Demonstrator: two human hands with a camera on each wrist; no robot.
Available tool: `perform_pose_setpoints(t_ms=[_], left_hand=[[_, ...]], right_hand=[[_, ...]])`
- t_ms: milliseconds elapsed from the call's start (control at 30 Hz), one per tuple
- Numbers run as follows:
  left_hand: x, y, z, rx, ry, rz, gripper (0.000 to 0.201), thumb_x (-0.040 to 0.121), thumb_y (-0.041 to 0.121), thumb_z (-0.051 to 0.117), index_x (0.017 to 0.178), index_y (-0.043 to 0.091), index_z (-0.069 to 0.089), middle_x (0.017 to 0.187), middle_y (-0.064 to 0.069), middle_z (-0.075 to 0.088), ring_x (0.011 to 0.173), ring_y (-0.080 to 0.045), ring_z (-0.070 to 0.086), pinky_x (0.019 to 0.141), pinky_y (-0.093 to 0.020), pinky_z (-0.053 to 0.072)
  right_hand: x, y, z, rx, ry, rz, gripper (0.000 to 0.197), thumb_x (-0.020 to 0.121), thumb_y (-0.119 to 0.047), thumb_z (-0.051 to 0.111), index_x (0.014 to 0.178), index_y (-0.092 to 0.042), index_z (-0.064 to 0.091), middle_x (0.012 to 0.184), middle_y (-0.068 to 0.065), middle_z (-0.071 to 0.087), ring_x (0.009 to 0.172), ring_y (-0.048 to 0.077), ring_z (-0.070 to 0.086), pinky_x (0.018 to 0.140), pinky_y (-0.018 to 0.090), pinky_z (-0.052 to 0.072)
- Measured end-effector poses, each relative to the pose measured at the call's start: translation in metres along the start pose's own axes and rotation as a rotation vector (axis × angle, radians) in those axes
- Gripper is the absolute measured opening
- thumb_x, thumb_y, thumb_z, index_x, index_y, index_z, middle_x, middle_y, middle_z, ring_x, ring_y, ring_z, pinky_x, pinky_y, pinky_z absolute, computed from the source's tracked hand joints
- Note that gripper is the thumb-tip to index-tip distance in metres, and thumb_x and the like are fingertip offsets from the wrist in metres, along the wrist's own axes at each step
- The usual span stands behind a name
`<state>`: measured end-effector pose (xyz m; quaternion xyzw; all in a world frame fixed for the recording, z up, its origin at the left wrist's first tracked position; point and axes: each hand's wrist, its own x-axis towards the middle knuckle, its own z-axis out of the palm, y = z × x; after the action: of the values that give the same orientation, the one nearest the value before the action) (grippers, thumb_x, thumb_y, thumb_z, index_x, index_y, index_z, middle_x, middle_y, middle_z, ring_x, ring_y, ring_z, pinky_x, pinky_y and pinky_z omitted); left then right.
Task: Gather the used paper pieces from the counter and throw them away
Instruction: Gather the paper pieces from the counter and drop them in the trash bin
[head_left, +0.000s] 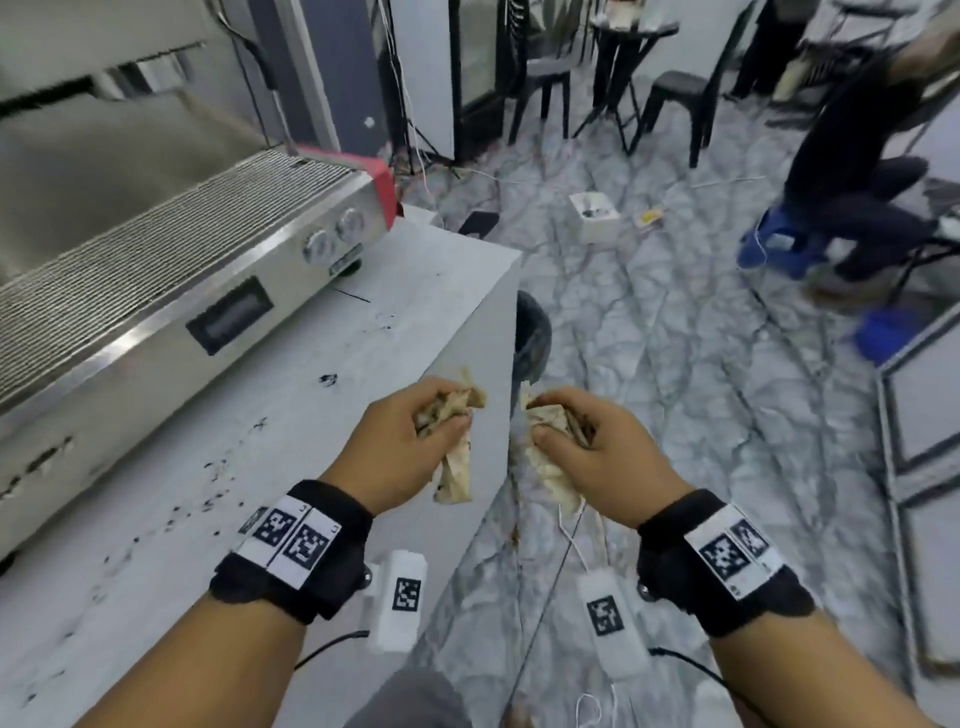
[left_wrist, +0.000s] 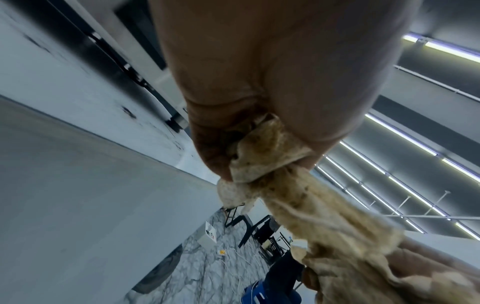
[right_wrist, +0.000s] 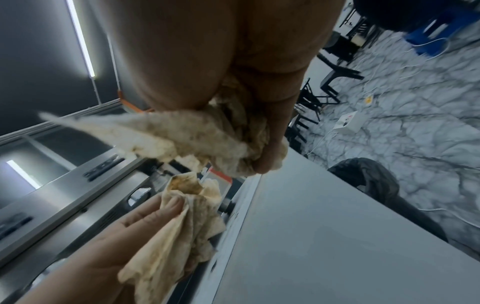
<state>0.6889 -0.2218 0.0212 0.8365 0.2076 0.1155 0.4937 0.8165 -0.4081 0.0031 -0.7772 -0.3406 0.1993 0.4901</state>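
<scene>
Stained tan paper fills both hands: the left hand (head_left: 410, 441) is curled tight round one crumpled wad (head_left: 453, 415), the right hand (head_left: 587, 447) round another wad (head_left: 550, 431). Both are held in the air at the worktop's (head_left: 363, 364) corner, near a dark bin (head_left: 532, 338) on the floor. Such paper looks light, limp and damp, likely to tear, so bunching it whole in the fist suits it better than pinching the hanging tails.

Looks like a cafe or coffee bar: a big stainless espresso machine (head_left: 171, 270) with two gauges fills the left of the frame on a white bench (head_left: 363, 332) (dotted with dark grounds), and black stools (head_left: 675, 98) and a small table stand on the marble-pattern floor (head_left: 675, 364) at the top.
</scene>
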Motion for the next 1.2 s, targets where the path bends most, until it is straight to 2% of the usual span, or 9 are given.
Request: perform_pose_setpoints(t_ms=[167,300,433,667,767,833,967,1067,1200], left_hand=[[0.075,0.004,0.031,0.012,-0.070,0.003,0.012,0.088,0.026,0.062,0.096,0.034,0.066,0.086,0.006,0.070,0.057,0.001,0.055,0.056,-0.019,0.044],[0.156,0.004,0.049,-0.011,-0.097,0.027,0.012,0.088,0.026,0.062,0.098,0.031,0.066,0.082,0.007,0.069,0.053,0.001,0.054,0.052,-0.017,0.044],[0.257,0.006,0.065,-0.021,-0.067,0.066,0.014,0.087,0.025,0.064,0.100,0.029,0.066,0.076,0.010,0.066,0.054,0.000,0.056,0.048,-0.017,0.045],[0.412,0.019,0.071,0.066,-0.116,0.094,0.016,0.086,0.029,0.064,0.103,0.026,0.065,0.092,0.010,0.068,0.079,0.003,0.062,0.071,-0.015,0.045],[0.468,0.016,0.071,0.053,-0.088,0.050,0.015,0.086,0.026,0.065,0.101,0.026,0.067,0.091,0.015,0.067,0.079,0.011,0.059,0.068,-0.001,0.040],[0.507,0.014,0.074,0.071,-0.071,0.030,0.014,0.086,0.024,0.065,0.099,0.028,0.068,0.092,0.016,0.067,0.082,0.010,0.060,0.070,-0.004,0.042],[0.598,0.003,0.085,0.107,0.012,-0.035,0.012,0.086,0.022,0.062,0.094,0.030,0.066,0.090,0.015,0.065,0.079,0.010,0.058,0.066,0.002,0.039],[0.656,-0.017,0.096,0.084,0.145,-0.150,0.015,0.084,0.020,0.061,0.097,0.026,0.066,0.095,0.008,0.066,0.085,-0.006,0.061,0.076,-0.015,0.048],[0.693,-0.057,0.110,0.065,0.213,-0.387,0.019,0.084,0.014,0.058,0.094,0.027,0.068,0.085,0.012,0.067,0.075,-0.006,0.059,0.062,-0.011,0.044]], right_hand=[[0.043,0.031,-0.035,-0.001,0.026,0.046,0.013,0.095,-0.022,0.064,0.108,-0.026,0.068,0.086,-0.029,0.067,0.084,-0.008,0.062,0.073,0.008,0.043],[0.102,0.059,-0.064,-0.007,0.053,0.091,0.016,0.095,-0.023,0.065,0.110,-0.026,0.068,0.096,-0.017,0.070,0.092,-0.001,0.065,0.081,0.018,0.051],[0.183,0.088,-0.102,-0.047,0.079,0.127,0.016,0.095,-0.026,0.065,0.110,-0.028,0.068,0.101,-0.013,0.070,0.094,-0.001,0.065,0.079,0.015,0.049],[0.316,0.115,-0.155,-0.048,0.145,0.185,0.018,0.094,-0.026,0.066,0.111,-0.026,0.068,0.107,-0.012,0.069,0.099,0.000,0.064,0.087,0.020,0.050],[0.368,0.130,-0.168,-0.025,0.102,0.195,0.015,0.095,-0.023,0.065,0.108,-0.027,0.068,0.103,-0.018,0.067,0.097,-0.006,0.062,0.083,0.012,0.049],[0.409,0.143,-0.176,-0.024,0.051,0.199,0.014,0.095,-0.022,0.064,0.109,-0.026,0.068,0.103,-0.018,0.067,0.096,-0.007,0.061,0.081,0.011,0.048],[0.506,0.181,-0.183,-0.002,-0.057,0.199,0.013,0.095,-0.020,0.063,0.105,-0.027,0.068,0.100,-0.011,0.069,0.094,0.004,0.065,0.085,0.022,0.052],[0.581,0.211,-0.183,-0.012,-0.154,0.189,0.012,0.095,-0.018,0.062,0.103,-0.026,0.065,0.096,-0.008,0.067,0.086,0.005,0.062,0.076,0.024,0.051],[0.654,0.251,-0.168,0.011,-0.270,0.234,0.009,0.095,-0.020,0.062,0.102,-0.026,0.062,0.085,-0.015,0.063,0.074,-0.004,0.059,0.068,0.016,0.044]])
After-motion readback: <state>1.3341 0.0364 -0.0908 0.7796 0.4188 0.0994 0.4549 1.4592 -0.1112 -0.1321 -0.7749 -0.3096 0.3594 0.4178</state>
